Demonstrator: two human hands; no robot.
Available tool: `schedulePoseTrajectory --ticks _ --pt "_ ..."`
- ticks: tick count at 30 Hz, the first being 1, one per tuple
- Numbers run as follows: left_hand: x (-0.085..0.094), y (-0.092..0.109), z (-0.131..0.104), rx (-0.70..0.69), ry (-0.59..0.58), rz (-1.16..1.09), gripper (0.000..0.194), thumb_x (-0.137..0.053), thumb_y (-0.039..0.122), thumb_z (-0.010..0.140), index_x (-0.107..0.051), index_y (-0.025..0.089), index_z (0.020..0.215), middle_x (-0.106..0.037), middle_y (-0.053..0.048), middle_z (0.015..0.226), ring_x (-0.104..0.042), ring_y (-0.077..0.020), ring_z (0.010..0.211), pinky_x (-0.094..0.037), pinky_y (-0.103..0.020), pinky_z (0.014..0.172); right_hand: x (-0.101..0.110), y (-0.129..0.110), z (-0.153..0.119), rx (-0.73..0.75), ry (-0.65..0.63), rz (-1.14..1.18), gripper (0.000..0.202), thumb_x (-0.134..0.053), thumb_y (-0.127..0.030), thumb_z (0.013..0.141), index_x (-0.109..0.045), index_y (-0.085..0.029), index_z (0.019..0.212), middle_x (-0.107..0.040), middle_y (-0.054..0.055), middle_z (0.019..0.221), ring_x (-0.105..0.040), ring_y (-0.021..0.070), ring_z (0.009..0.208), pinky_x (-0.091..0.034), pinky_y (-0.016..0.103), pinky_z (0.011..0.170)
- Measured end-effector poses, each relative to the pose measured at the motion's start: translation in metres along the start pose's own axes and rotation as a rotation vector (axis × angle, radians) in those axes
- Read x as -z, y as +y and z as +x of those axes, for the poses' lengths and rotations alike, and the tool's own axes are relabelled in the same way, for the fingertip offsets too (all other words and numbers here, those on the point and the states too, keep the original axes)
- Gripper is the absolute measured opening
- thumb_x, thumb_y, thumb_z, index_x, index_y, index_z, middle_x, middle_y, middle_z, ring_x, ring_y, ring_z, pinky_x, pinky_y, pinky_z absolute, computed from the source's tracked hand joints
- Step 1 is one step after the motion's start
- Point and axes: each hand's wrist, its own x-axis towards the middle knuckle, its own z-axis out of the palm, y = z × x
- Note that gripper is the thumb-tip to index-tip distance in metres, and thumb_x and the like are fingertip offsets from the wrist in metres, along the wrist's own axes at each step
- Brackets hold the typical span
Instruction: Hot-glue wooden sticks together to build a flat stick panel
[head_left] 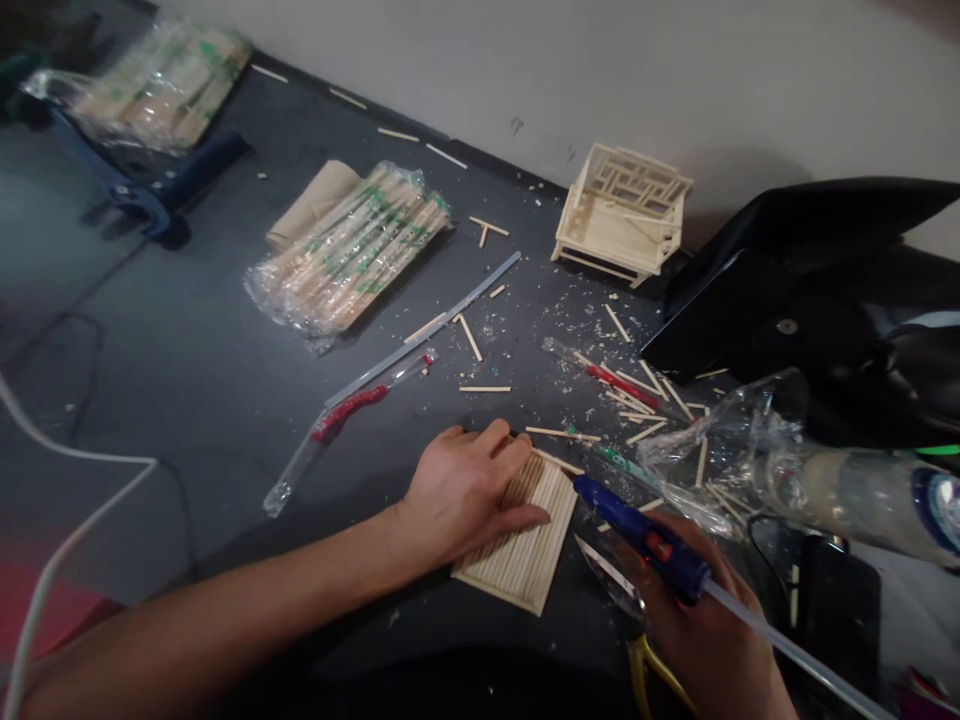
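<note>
A small panel of wooden sticks (525,545) lies tilted on the dark tabletop, its sticks laid side by side with a thin strip along the upper edge. My left hand (469,490) grips this panel, fingers curled over its far edge and thumb lying across the top. In my right hand (712,610) is a blue hot glue gun (637,525), with a long clear glue stick (787,650) coming out of its rear. The nozzle points at the panel's upper right corner. Whether it touches there, I cannot tell. Scissors with yellow handles (651,668) lie beneath my right hand, partly hidden.
A miniature stick-built bench (619,220) stands by the wall. Bagged chopsticks (356,250) lie left, near a blue clamp-like tool (157,195). Loose stick pieces (634,400), another glue stick (420,335), a plastic bottle (855,495), a phone (840,610) and a black bag (780,300) surround the work.
</note>
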Motion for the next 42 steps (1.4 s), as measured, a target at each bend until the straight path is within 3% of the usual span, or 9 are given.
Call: schedulePoseTrajectory --ticks 18,26,42 --pt "-0.002 -0.002 0.0 -0.01 -0.033 -0.019 0.055 -0.065 0.068 0.08 -0.062 0.019 0.106 -0.063 -0.003 0.091 -0.059 -0.0167 0.07 -0.042 -0.031 0.063 0.016 0.004 -0.001 0.029 -0.129 -0.126 0.019 -0.045 -0.038 0.098 -0.057 -0.024 0.102 -0.073 0.005 0.081 -0.073 0.0222 0.068 -0.056 0.031 0.056" --pt "-0.002 -0.001 0.0 -0.013 -0.012 -0.01 0.055 -0.068 0.067 0.079 -0.063 0.018 0.105 -0.063 -0.003 0.09 -0.059 -0.0164 0.068 -0.041 -0.031 0.062 0.019 -0.002 0.01 0.06 -0.077 -0.143 0.026 -0.036 -0.041 0.102 -0.054 -0.023 0.099 -0.072 0.004 0.074 -0.072 0.0205 0.061 -0.055 0.029 0.051" --pt "-0.003 -0.001 0.0 -0.013 -0.005 0.002 0.057 -0.065 0.069 0.08 -0.063 0.019 0.106 -0.064 -0.003 0.092 -0.061 -0.0178 0.069 -0.042 -0.033 0.063 0.008 0.018 -0.01 -0.018 -0.076 -0.087 0.023 -0.048 -0.043 0.096 -0.06 -0.023 0.101 -0.075 0.003 0.079 -0.072 0.0224 0.064 -0.054 0.03 0.052"
